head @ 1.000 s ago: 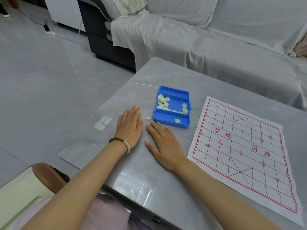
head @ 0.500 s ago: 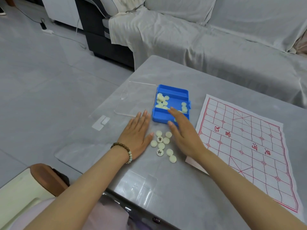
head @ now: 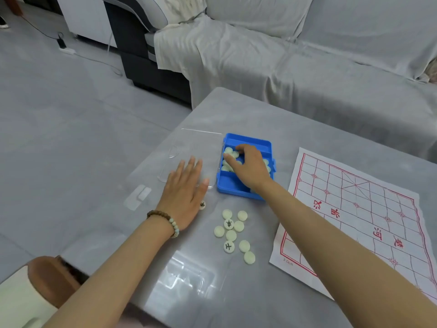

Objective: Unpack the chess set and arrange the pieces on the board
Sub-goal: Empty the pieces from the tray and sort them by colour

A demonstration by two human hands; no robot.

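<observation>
Left hand (head: 184, 197) lies flat and open on the table (head: 236, 110); right hand (head: 250, 169) curls round pieces (head: 228, 151) inside the box (head: 250, 140). Loose discs (head: 231, 235) lie between the forearms, board (head: 354, 209) beyond the right arm. An overfull handful could scatter discs off the edge.

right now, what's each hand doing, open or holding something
Left hand: open, flat, fingers on the clear lid.
Right hand: in the blue box, fingers curled over pieces; grip cannot be told.
</observation>
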